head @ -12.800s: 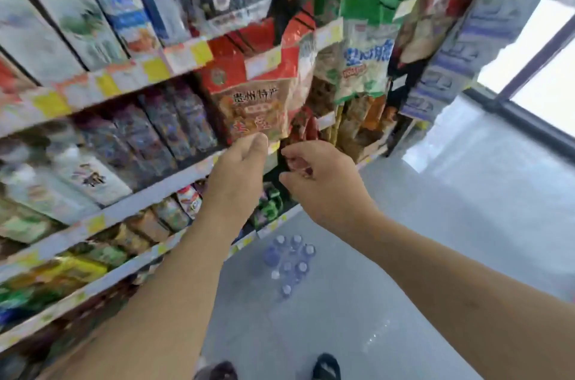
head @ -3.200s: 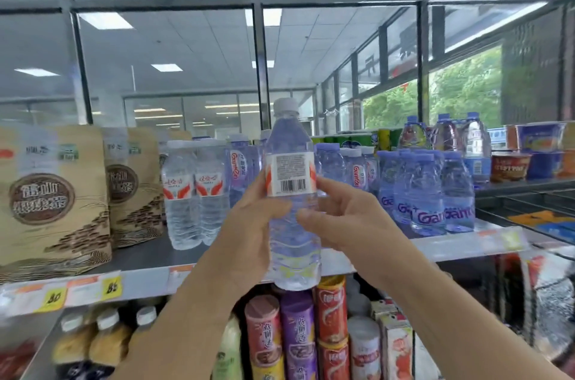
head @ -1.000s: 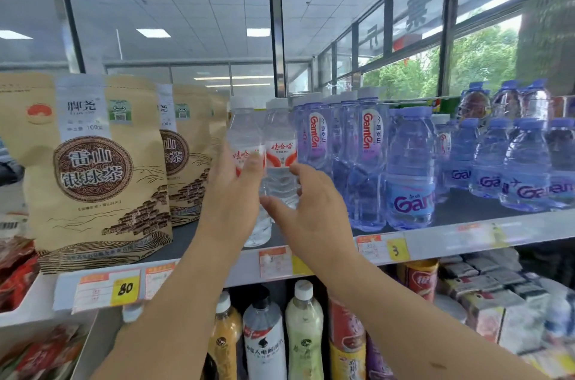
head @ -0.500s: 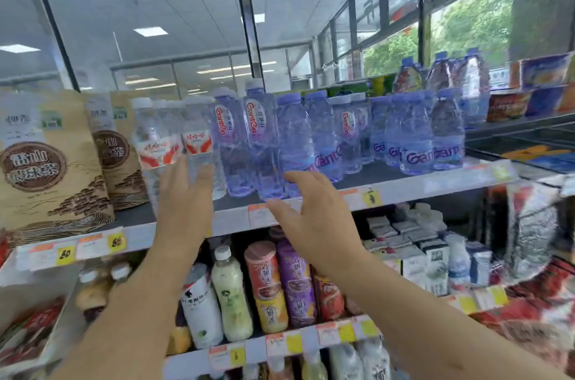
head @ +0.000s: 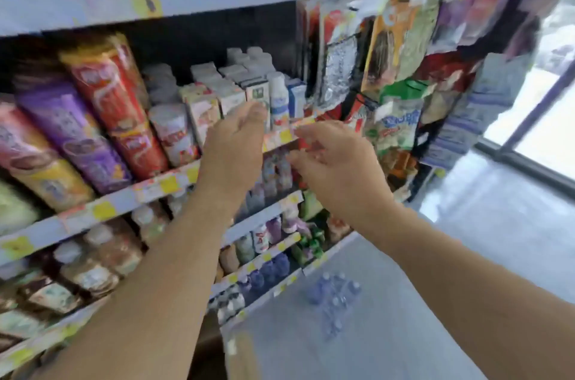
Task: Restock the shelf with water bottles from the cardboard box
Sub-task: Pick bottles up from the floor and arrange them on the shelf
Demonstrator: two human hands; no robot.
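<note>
A: Your left hand (head: 231,149) and your right hand (head: 339,168) held nothing; the fingers were loose and a little apart.
B: Yes, and the water bottles (head: 334,295) stood on the floor (head: 466,239), well below your right hand.
A: If you bent down too fast, you could knock them over.
B: Or your left hand could brush the cartons (head: 230,93) just behind it.

Head view, downward, near shelves (head: 174,177)
</note>
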